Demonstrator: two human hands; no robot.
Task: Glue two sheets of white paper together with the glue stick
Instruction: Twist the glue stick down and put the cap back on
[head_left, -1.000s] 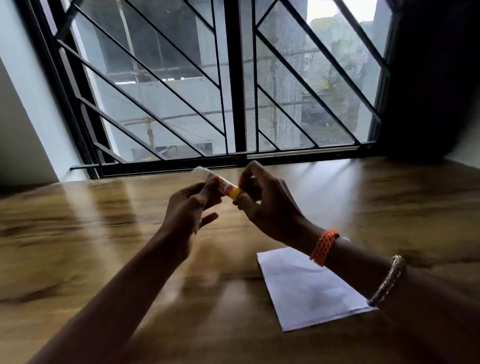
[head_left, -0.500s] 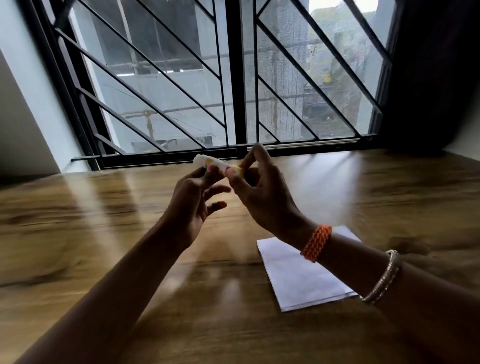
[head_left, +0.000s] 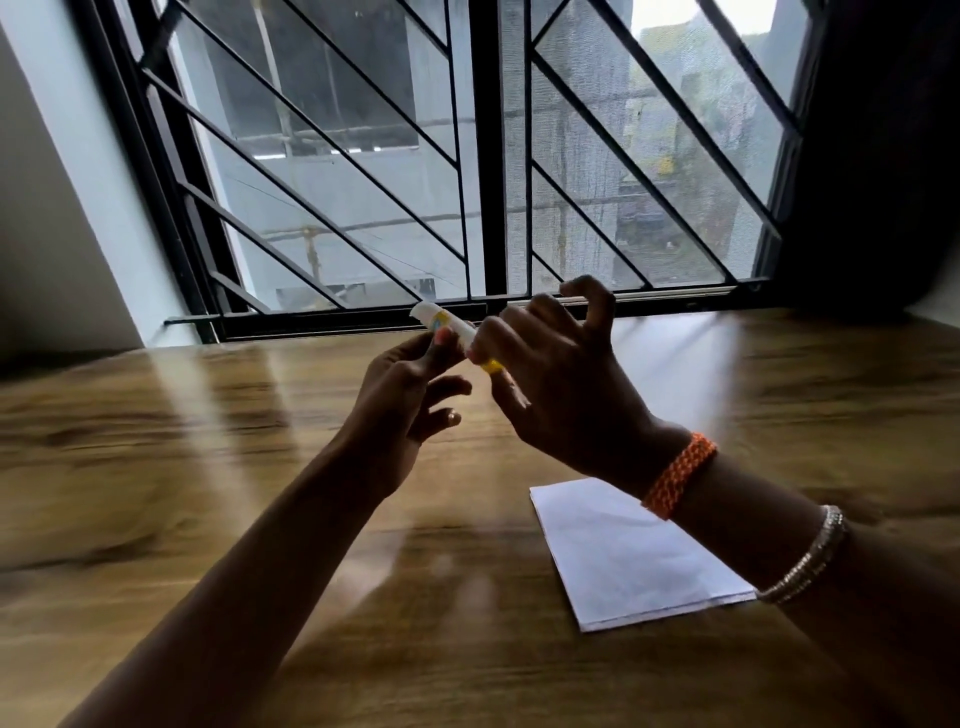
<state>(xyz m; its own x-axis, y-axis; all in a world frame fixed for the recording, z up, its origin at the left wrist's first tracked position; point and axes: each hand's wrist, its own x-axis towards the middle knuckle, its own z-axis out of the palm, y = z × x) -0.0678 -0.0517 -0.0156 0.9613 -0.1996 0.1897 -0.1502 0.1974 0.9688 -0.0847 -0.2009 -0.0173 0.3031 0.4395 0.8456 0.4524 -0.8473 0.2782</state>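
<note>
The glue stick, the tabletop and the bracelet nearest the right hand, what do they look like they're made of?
Glue stick: likely smooth plastic, a white tube with a yellow end and a printed label. Tabletop: wood or wood-look laminate, since it shows brown grain and glossy window reflections; I can't tell which. Orange bracelet: looks like braided cord or thread, with a visible woven pattern and a matte finish.

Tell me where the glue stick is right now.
In the head view, the glue stick is held above the table between the left hand and the right hand, before the window.
</note>
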